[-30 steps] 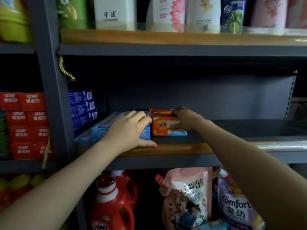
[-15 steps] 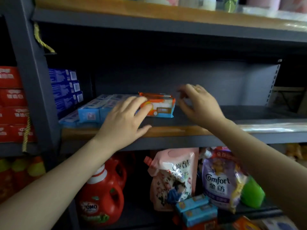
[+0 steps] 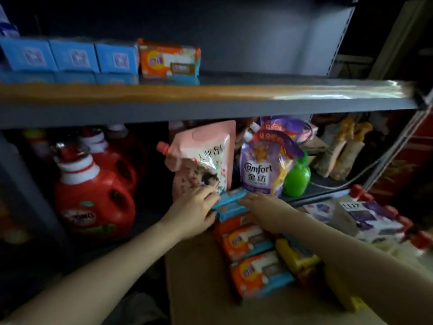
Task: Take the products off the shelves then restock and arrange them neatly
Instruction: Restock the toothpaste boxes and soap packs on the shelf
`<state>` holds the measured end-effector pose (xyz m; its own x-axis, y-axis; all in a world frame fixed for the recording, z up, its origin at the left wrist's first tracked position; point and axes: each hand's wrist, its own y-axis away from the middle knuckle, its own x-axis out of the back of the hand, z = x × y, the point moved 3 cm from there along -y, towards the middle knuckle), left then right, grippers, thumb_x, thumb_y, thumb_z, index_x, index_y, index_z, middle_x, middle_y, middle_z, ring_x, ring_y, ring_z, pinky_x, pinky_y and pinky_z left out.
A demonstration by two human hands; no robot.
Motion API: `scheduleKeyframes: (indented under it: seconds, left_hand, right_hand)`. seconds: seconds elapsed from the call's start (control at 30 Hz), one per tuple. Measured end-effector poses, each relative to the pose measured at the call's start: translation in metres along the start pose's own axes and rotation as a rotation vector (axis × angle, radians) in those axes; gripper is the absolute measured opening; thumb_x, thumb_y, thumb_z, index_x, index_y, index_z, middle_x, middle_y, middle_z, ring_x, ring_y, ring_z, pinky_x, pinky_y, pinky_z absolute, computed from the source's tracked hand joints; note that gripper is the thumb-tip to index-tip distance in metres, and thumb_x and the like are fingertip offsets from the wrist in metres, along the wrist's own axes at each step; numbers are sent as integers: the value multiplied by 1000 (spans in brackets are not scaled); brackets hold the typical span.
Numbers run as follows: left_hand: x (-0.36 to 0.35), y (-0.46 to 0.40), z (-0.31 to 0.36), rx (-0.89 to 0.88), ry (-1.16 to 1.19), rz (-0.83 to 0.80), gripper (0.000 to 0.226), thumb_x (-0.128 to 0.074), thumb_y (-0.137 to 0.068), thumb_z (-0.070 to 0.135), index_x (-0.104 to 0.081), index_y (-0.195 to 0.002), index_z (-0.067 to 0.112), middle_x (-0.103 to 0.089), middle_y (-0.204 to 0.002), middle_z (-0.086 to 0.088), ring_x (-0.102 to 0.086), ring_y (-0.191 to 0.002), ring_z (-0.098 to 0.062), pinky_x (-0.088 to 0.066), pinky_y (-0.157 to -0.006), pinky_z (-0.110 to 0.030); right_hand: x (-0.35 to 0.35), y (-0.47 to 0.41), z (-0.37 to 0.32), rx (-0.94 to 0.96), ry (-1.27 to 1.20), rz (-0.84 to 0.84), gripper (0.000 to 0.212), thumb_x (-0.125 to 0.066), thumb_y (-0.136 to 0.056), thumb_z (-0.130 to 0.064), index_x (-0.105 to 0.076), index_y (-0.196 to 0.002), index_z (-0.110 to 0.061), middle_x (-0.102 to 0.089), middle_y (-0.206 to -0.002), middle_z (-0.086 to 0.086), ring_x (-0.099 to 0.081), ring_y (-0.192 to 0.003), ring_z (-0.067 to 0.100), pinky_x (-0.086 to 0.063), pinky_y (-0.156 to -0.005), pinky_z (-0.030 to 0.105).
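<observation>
You are restocking: your left hand (image 3: 194,213) and right hand (image 3: 262,205) are pinching the blue soap packs (image 3: 230,202); next, I think, you are lifting them beside the orange pack (image 3: 169,59) on the shelf (image 3: 210,92)

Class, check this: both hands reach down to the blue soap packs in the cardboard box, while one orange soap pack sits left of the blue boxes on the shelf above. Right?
Not quite. The head view shows the orange soap pack right of the blue boxes, not left. Both the left hand and right hand do reach the blue soap packs.

Light-blue boxes (image 3: 73,56), orange-and-blue soap pack (image 3: 169,59), red detergent jug (image 3: 93,198), pink floral pouch (image 3: 201,160), purple pouch (image 3: 264,165), green bottle (image 3: 296,178)
</observation>
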<state>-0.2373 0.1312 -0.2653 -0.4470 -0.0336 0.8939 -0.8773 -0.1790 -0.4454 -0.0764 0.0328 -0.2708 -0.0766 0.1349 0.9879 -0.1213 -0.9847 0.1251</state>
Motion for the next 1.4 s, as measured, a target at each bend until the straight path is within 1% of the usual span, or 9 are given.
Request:
scheduleKeyframes:
  seconds: [0.2, 0.5, 0.6, 0.7, 0.87, 0.97, 1.07, 1.2, 1.4]
  left_hand:
    - [-44, 16, -17, 367, 225, -171, 44, -50, -92, 26, -41, -134, 17, -39, -139, 2, -47, -119, -18, -46, -87, -36]
    - [-75, -1, -22, 554, 395, -116, 51, -64, -85, 26, -45, -129, 10, -44, -129, -9, -47, -118, -25, -41, -95, -37]
    - [-82, -3, -18, 550, 403, -115, 49, -67, -83, 30, -48, -125, 13, -48, -123, -8, -49, -113, -23, -41, -91, -34]
    - [-86, -5, -18, 544, 435, -92, 44, -70, -80, 31, -50, -116, 15, -58, -116, -7, -56, -105, -22, -47, -83, -35]
    - [-79, -2, -11, 531, 381, 12, 32, -69, -76, 14, -55, -105, 11, -63, -108, -9, -60, -96, -27, -47, -73, -35]
    - [-67, 20, -4, 304, 309, 72, 33, -72, -68, 5, -59, -99, 6, -62, -103, -11, -59, -97, -30, -45, -75, -34]
    - [-58, 51, -4, 164, 277, 72, 42, -75, -61, 0, -57, -97, 9, -61, -102, -9, -59, -99, -28, -47, -81, -39]
    - [-66, 92, -4, 196, 334, 12, 53, -73, -63, -3, -45, -99, 23, -50, -124, -9, -42, -123, -30, -38, -100, -46]
    - [-59, 98, -12, 634, 655, 24, 74, -78, -72, 31, -40, -133, 14, -46, -131, -1, -44, -121, -15, -38, -98, -30]
  right_hand:
    - [-33, -9, -13, -65, 62, 7, 74, -57, -89, -16, -12, -148, -16, -20, -151, 6, -21, -138, 26, -25, -110, 37]
    - [-24, 13, -20, -47, 218, 250, 49, -57, -85, -19, -44, -132, -18, -45, -134, 3, -40, -125, 25, -34, -99, 36]
    - [-7, 35, -29, 38, 271, 428, 37, -64, -70, -21, -65, -106, -15, -64, -107, 3, -61, -100, 25, -46, -83, 36]
    - [-14, 63, -37, 110, 283, 519, 28, -48, -72, -22, -67, -92, -16, -67, -99, 2, -61, -91, 22, -38, -77, 32]
    - [-33, 86, -39, 75, 114, 219, 52, -82, -59, -34, -58, -104, -21, -64, -114, 0, -60, -110, 20, -49, -87, 29]
    - [-36, 85, -34, 44, -165, 54, 50, -71, -76, -38, -46, -115, -21, -38, -143, -1, -25, -137, 16, -26, -109, 27]
    - [-33, 83, -30, 3, -361, 37, 51, -68, -78, -47, -47, -117, -20, -31, -146, 0, -23, -137, 14, -23, -107, 21]
    - [-22, 75, -27, -32, -416, -39, 67, -63, -86, -30, -29, -142, -19, -34, -144, 2, -30, -133, 14, -16, -94, 6]
    - [-25, 61, -22, -56, -338, -234, 76, -64, -85, -39, -24, -146, -18, -20, -153, 3, -18, -140, 16, -16, -112, 26]
